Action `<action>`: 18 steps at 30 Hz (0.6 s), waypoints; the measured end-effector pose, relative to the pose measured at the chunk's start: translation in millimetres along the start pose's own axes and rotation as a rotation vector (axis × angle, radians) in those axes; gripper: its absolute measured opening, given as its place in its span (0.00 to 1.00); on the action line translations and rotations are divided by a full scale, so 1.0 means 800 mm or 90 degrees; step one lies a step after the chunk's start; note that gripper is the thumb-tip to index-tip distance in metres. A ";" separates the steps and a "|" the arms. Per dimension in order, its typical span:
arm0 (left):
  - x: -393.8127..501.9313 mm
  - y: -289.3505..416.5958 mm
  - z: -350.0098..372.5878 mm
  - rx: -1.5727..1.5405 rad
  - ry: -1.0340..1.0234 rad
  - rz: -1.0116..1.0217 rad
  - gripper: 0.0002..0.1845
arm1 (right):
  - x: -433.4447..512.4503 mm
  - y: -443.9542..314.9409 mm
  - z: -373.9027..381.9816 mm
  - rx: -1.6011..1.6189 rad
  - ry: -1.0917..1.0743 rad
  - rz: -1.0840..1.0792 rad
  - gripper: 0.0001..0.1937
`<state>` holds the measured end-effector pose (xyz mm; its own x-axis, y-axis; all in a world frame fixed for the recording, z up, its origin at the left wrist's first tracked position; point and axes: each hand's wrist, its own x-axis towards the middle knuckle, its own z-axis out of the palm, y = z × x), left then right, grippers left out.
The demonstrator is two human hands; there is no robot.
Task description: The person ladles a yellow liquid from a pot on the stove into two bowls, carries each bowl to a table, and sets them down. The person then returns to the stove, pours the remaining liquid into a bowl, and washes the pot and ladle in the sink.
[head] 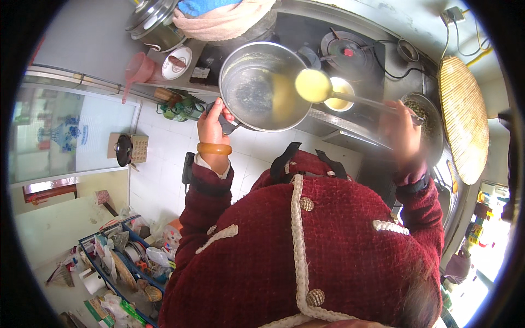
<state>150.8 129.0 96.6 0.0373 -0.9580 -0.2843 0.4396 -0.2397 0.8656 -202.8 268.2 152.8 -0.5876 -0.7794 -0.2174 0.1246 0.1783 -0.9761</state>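
My left hand (214,125) grips the black side handle of a wide metal pot (252,92), which is tilted. A little pale yellow liquid (284,96) has gathered at the pot's right side, and residue clings to its wall. In my right hand (404,127), blurred by motion, is the long handle of a metal ladle (313,85). The ladle's bowl, full of yellow liquid, is over the pot's right rim. Just right of the ladle bowl stands a white bowl (348,104) with yellow liquid in it, partly hidden by the ladle.
A gas burner (348,52) lies behind the white bowl. To the right are a metal pan (432,123) of green bits and a woven tray (463,119). A lidded pot (158,24), a pink dipper (138,69) and a cloth-covered vessel (225,18) stand at the back left.
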 end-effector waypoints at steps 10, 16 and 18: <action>0.006 0.000 -0.015 -0.029 0.021 0.001 0.07 | 0.011 0.042 -0.047 -0.071 0.098 -0.060 0.15; 0.006 0.001 -0.016 -0.020 0.023 -0.002 0.08 | 0.008 0.073 -0.052 -0.145 0.090 -0.086 0.12; 0.005 0.000 -0.015 -0.019 0.027 -0.003 0.08 | 0.006 0.079 -0.053 -0.306 0.058 -0.255 0.08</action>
<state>162.2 126.8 90.4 0.0736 -0.9493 -0.3058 0.4662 -0.2383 0.8520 -231.4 301.1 90.1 -0.5822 -0.7915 0.1857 -0.4796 0.1499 -0.8646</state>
